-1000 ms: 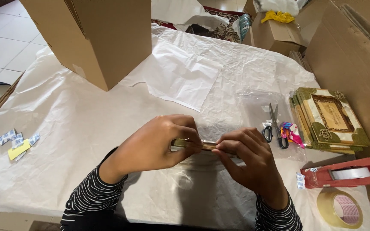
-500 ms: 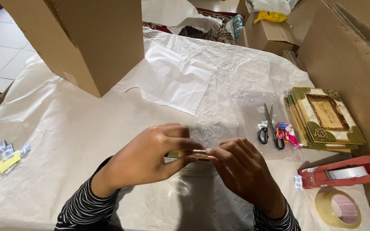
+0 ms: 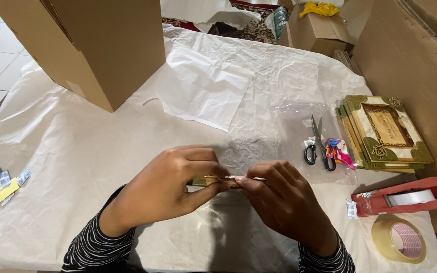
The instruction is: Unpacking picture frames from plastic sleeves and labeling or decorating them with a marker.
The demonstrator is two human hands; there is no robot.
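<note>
Both hands, left and right, pinch a thin frame edge-on between them near the worktop's front edge, its long axis running left-right, equally near both.

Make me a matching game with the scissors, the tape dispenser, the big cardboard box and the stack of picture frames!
Things:
1. scissors
2. tape dispenser
3. big cardboard box
4. stack of picture frames

Descriptions:
A. red, near the table's right edge
B. green and gold, piled flat
C. black handles, lying on clear plastic
D. brown, standing at the far left

Pairs: 1-C, 2-A, 3-D, 4-B
</note>
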